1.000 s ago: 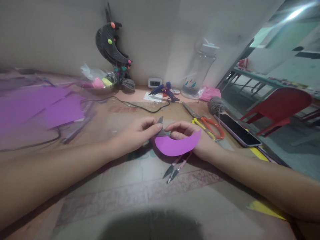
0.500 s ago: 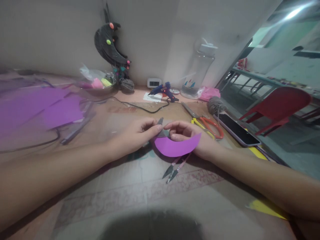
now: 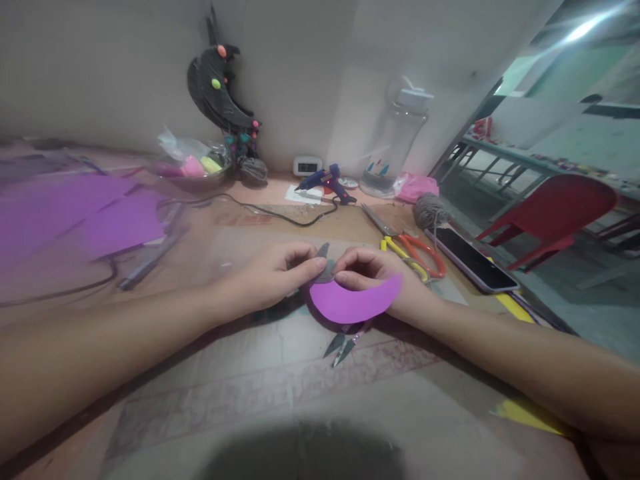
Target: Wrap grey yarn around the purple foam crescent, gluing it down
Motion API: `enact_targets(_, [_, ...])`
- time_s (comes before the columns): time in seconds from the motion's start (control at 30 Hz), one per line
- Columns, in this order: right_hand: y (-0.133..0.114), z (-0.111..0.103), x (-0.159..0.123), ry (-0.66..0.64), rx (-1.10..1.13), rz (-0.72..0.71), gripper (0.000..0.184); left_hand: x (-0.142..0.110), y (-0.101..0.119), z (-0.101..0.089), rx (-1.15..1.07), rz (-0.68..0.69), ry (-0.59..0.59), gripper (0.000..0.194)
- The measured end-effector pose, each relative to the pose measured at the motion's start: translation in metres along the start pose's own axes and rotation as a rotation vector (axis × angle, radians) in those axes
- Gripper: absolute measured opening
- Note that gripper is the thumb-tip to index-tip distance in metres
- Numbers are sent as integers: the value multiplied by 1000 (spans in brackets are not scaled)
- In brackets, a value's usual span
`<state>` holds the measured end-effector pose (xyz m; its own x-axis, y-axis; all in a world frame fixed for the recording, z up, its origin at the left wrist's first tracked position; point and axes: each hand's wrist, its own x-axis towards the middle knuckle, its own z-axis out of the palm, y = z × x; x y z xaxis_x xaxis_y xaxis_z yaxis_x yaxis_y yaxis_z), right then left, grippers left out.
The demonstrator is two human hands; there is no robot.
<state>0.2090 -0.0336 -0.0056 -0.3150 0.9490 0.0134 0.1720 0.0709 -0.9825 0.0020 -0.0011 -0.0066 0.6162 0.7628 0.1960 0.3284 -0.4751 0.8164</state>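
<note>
A purple paper crescent (image 3: 356, 303) hangs curved between my hands, its left end covered in what looks like wound grey yarn (image 3: 324, 253). My left hand (image 3: 287, 270) pinches that grey end between thumb and fingers. Close beside it, the thumb and forefinger of my right hand (image 3: 373, 270) are pressed together at the grey part; what they grip is too small to make out. The crescent's right tip rests in front of my right palm. Just below the paper lie thread snips (image 3: 341, 347), blades toward me, their handles partly hidden.
Orange-and-yellow scissors (image 3: 407, 250), a grey yarn ball (image 3: 431, 210) and a phone (image 3: 473, 259) lie to the right. Behind are a glue gun (image 3: 325, 181) with its cord and a clear bottle (image 3: 395, 147). Purple sheets (image 3: 123, 223) and a blurred pen-like tool (image 3: 150, 257) lie left.
My right fingers have come down and closed beside the grey end; before, they were a little apart. The crescent has shifted slightly down.
</note>
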Motion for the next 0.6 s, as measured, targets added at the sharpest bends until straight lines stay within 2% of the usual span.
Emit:
enact_targets(0.27, [1,0,0,-20,-4,-51,15,-1,3,0,-39,-14,44,36])
enact_targets(0.6, [0,-1,-3,-23,-27,23,21,-1,2,0,-114,-22,18,36])
